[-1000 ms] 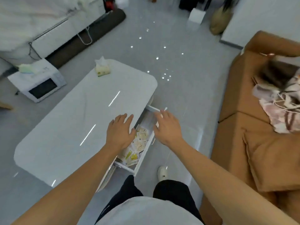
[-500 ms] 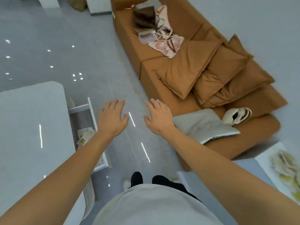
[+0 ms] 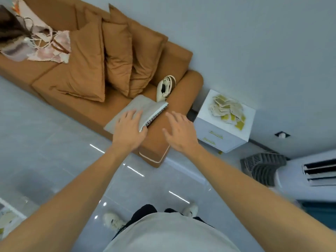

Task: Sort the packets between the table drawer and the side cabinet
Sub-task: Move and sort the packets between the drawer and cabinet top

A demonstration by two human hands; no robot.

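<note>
- The left hand (image 3: 128, 130) is reaching forward with fingers straight and relaxed, grasping nothing, in front of a grey cushion (image 3: 140, 108) lying on the sofa (image 3: 158, 142).
- The right hand (image 3: 179, 131) is stretching out beside it, fingers spread and loose, likewise carrying nothing.
- A heap of packets (image 3: 227, 110), pale with yellow patches, is lying on top of the white side cabinet (image 3: 218, 137), which is standing just beside the sofa's arm against the wall.
- A corner of the white table drawer (image 3: 9, 217) is showing at the lower left edge, with a few blurred packets inside.
- Brown pillows (image 3: 109, 57) are leaning along the sofa back.
</note>
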